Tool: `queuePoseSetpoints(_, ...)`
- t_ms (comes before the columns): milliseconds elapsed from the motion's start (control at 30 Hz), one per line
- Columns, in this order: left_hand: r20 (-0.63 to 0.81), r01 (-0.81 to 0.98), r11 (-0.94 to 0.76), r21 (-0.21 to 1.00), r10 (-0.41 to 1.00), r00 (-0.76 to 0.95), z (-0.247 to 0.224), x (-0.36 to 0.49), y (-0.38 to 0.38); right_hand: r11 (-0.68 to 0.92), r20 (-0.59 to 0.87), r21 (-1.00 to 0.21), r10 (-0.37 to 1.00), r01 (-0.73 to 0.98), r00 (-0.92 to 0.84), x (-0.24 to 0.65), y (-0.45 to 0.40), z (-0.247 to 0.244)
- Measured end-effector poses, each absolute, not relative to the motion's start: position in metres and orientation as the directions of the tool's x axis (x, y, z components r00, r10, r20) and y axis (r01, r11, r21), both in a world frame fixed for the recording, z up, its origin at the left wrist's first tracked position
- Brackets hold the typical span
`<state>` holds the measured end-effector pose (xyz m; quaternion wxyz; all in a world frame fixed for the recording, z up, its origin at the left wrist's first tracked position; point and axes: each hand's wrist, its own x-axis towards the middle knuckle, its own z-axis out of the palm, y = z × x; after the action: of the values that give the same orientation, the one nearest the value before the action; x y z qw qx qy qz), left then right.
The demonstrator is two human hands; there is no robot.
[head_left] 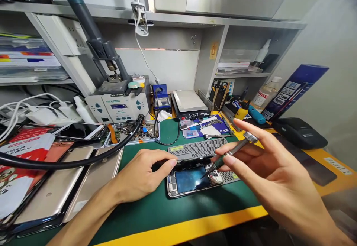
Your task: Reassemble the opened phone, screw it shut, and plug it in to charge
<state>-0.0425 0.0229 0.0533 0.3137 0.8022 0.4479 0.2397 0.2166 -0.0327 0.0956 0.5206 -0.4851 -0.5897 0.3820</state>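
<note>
An opened phone [192, 181] lies on the green mat [145, 216], its inner parts and dark battery area showing. Behind it rests a grey perforated plate [203, 147]. My left hand [146, 171] is at the phone's upper left corner, thumb and fingers pinched together near the plate's edge; what they hold, if anything, is too small to tell. A slim screwdriver [237, 147] is between the thumb and fingers of my right hand [276, 168], its tip pointing down over the right part of the phone.
Several phones and covers [52, 184] lie at the left, with a parts tray [134, 132] behind. A black hose [69, 164] crosses from the soldering station [119, 106]. Tweezers and tools lie behind the plate; bottles and a black case [299, 132] stand right.
</note>
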Motion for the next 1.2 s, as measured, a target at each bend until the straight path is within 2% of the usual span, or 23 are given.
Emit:
queuePoseSetpoints(133, 0.133, 0.531, -0.413, 0.740, 0.864, 0.486, 0.050, -0.043, 0.028, 0.442, 0.436, -0.829, 0.895, 0.342, -0.099, 0.204, -0.027, 0.085)
queuePoseSetpoints(300, 0.096, 0.518, -0.347, 0.782, 0.888, 0.450, 0.046, -0.043, 0.031, 0.557, 0.509, -0.668, 0.826, 0.494, -0.243, 0.197, -0.016, 0.068)
queuePoseSetpoints(467, 0.030, 0.490, -0.257, 0.833, 0.905, 0.424, 0.043, -0.043, 0.032, 0.592, 0.525, -0.542, 0.793, 0.597, -0.310, 0.189, -0.007, 0.058)
queuePoseSetpoints(600, 0.017, 0.452, -0.232, 0.861, 0.902, 0.430, 0.043, -0.042, 0.034, 0.600, 0.522, -0.531, 0.788, 0.599, -0.327, 0.186, -0.005, 0.054)
queuePoseSetpoints(1200, 0.023, 0.466, -0.242, 0.851, 0.904, 0.428, 0.041, -0.044, 0.034, 0.568, 0.458, -0.536, 0.817, 0.625, -0.351, 0.186, -0.002, 0.053)
